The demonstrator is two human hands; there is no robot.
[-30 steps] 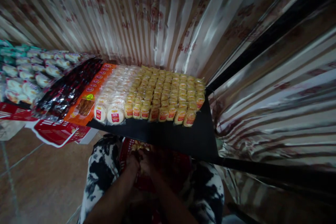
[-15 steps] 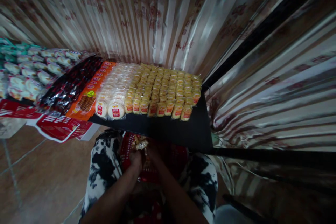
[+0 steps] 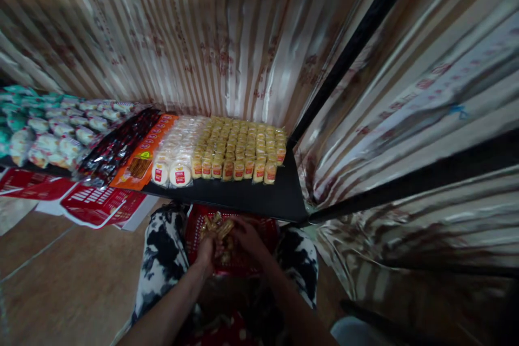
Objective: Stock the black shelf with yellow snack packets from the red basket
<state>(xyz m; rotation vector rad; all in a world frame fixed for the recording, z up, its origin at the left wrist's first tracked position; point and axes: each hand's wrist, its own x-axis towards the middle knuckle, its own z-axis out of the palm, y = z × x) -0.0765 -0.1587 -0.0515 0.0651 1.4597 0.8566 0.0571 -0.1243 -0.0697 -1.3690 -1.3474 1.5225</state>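
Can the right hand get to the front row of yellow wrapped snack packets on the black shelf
Probably yes: the right hand sits over the red plastic basket, below the shelf edge, with nothing between it and the yellow wrapped snack packets.

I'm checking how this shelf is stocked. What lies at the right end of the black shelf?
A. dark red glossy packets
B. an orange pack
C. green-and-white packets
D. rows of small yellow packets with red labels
D: the rows of small yellow packets fill the right end of the black shelf, next to the round white packets; the orange pack and the green-and-white packets lie further left.
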